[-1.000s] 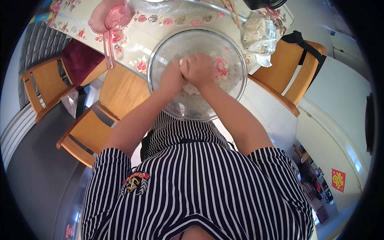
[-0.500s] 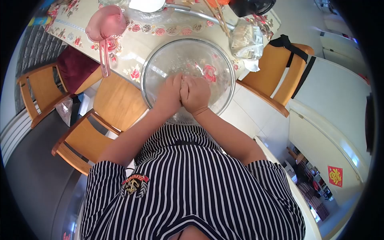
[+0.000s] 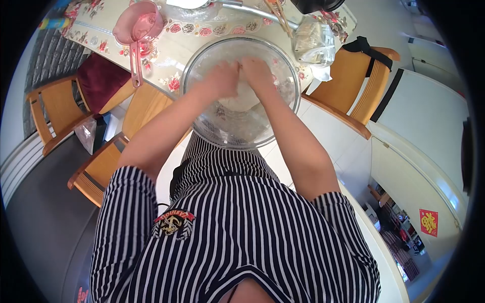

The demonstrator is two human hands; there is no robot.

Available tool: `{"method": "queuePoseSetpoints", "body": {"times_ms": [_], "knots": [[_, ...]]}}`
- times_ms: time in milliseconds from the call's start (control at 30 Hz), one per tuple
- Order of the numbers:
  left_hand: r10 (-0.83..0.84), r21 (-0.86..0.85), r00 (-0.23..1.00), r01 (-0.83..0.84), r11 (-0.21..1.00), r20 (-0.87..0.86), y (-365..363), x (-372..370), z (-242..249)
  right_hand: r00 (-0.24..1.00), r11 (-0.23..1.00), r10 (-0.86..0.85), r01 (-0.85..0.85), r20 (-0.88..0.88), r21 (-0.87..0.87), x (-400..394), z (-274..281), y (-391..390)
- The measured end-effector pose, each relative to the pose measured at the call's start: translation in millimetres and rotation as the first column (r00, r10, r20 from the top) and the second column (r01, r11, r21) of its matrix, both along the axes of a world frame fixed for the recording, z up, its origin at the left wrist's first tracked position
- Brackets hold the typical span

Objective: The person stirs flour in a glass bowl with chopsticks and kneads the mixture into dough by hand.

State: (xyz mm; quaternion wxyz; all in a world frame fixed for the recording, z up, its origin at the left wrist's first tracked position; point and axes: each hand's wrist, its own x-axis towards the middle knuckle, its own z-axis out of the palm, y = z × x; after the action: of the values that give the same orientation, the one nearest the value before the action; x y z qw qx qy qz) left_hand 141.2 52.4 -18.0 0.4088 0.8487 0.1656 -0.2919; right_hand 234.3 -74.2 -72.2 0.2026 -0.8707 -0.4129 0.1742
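Observation:
A large clear glass bowl [image 3: 222, 139] sits at the table's near edge. In it is a pale, soft-looking mass like dough [image 3: 242, 101], partly covered by my hands. My left hand [image 3: 222, 79] is blurred, its fingers curled down against the far part of the dough. Right beside it, my right hand [image 3: 256, 73] is bent over the same dough with its fingers folded in. Most fingertips are hidden behind the backs of the hands. Whitish residue smears the bowl's inner wall.
A pink translucent ladle-like scoop [image 3: 138, 28] lies left of the bowl. To the right stands a clear plastic bag [image 3: 313, 43] with contents. Chopsticks [image 3: 279, 17] and a metal-handled utensil [image 3: 252, 11] lie behind. Wooden chairs [image 3: 348, 76] flank the flowered table [image 3: 166, 63].
My hands have moved from clasped together near the bowl's middle to its far side, slightly apart. The pale dough now shows beneath them. The view has shifted slightly.

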Motion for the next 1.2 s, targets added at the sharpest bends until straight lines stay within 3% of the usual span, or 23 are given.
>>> {"method": "queuePoseSetpoints", "body": {"times_ms": [67, 100, 133, 167, 200, 267, 300, 333, 400, 433, 500, 533, 600, 633, 700, 733, 800, 833, 933, 1033, 1067, 1133, 1200], "knots": [[-0.131, 0.203, 0.978, 0.097, 0.974, 0.164, -29, -25, 33, 0.991, 0.994, -0.111, 0.112, -0.068, 0.010, -25, 38, -16], [-0.132, 0.190, 0.978, 0.101, 0.977, 0.164, -38, -35, 28, 0.967, 0.975, -0.215, 0.220, -0.136, 0.019, -40, 55, -24], [0.002, 0.165, 0.964, -0.048, 0.985, 0.267, -46, -50, 13, 0.966, 0.975, -0.218, 0.221, -0.137, 0.007, -53, 53, -34], [0.141, 0.129, 0.922, -0.199, 0.971, 0.359, -56, -64, -3, 0.985, 0.968, -0.165, 0.170, -0.038, 0.183, -67, 45, -44], [0.147, 0.128, 0.924, -0.204, 0.971, 0.353, -68, -74, -19, 0.990, 0.930, -0.127, 0.095, 0.067, 0.354, -73, 37, -47], [0.367, 0.003, 0.703, -0.465, 0.885, 0.609, -85, -83, -50, 0.979, 0.882, -0.106, 0.013, 0.172, 0.470, -68, 25, -37], [0.402, -0.004, 0.704, -0.494, 0.869, 0.585, -85, -82, -53, 0.955, 0.821, -0.103, -0.076, 0.277, 0.565, -67, 22, -32], [0.402, -0.006, 0.712, -0.488, 0.873, 0.576, -82, -80, -59, 0.957, 0.826, -0.108, -0.064, 0.269, 0.560, -63, 17, -29], [0.427, 0.013, 0.706, -0.525, 0.851, 0.565, -74, -70, -74, 0.972, 0.957, 0.059, -0.120, 0.229, 0.264, -45, 7, -22], [0.432, 0.014, 0.708, -0.529, 0.849, 0.558, -70, -66, -79, 0.973, 0.957, 0.064, -0.123, 0.222, 0.262, -39, 10, -18], [0.476, -0.074, 0.747, -0.502, 0.862, 0.464, -49, -48, -86, 0.991, 0.992, 0.122, -0.122, 0.046, 0.009, -21, 16, 2], [0.484, -0.100, 0.758, -0.494, 0.864, 0.437, -35, -38, -87, 0.991, 0.992, 0.122, -0.123, 0.054, 0.020, -19, 20, 11], [0.294, -0.163, 0.956, -0.290, 0.943, 0.000, -5, -11, -65, 0.972, 0.969, -0.221, 0.209, -0.081, -0.133, -14, 26, 26], [0.293, -0.156, 0.956, -0.286, 0.945, 0.024, 2, -1, -49, 0.973, 0.971, -0.220, 0.212, -0.063, -0.115, 1, 16, 30], [-0.051, 0.151, 0.997, 0.042, 0.988, 0.059, 2, 9, -25, 0.987, 0.987, 0.060, -0.081, -0.149, -0.140, 17, -8, 20], [-0.053, 0.148, 0.996, 0.043, 0.988, 0.065, -2, 4, -14, 0.988, 0.986, 0.058, -0.079, -0.143, -0.144, 10, -8, 11], [-0.053, 0.129, 0.953, 0.015, 0.991, 0.297, -18, -22, 6, 0.977, 0.973, -0.214, 0.214, -0.008, 0.082, -17, -5, -15], [-0.061, 0.120, 0.953, 0.027, 0.992, 0.295, -23, -34, 6, 0.982, 0.963, -0.190, 0.188, -0.009, 0.192, -35, 14, -25], [0.165, -0.002, 0.949, -0.171, 0.985, 0.268, -48, -75, -15, 0.991, 0.942, -0.132, 0.114, 0.037, 0.314, -78, 37, -46], [0.390, -0.071, 0.724, -0.429, 0.900, 0.570, -65, -86, -49, 0.979, 0.902, -0.074, -0.015, 0.190, 0.432, -71, 17, -31], [0.397, -0.070, 0.732, -0.435, 0.898, 0.553, -62, -83, -61, 0.956, 0.860, -0.047, -0.107, 0.288, 0.499, -68, 7, -27], [0.371, 0.006, 0.658, -0.496, 0.869, 0.656, -54, -71, -70, 0.978, 0.906, -0.032, -0.059, 0.208, 0.419, -57, -1, -16], [0.438, -0.027, 0.716, -0.507, 0.861, 0.544, -37, -56, -66, 0.988, 0.959, -0.074, 0.033, 0.136, 0.283, -41, -2, 3]]}}
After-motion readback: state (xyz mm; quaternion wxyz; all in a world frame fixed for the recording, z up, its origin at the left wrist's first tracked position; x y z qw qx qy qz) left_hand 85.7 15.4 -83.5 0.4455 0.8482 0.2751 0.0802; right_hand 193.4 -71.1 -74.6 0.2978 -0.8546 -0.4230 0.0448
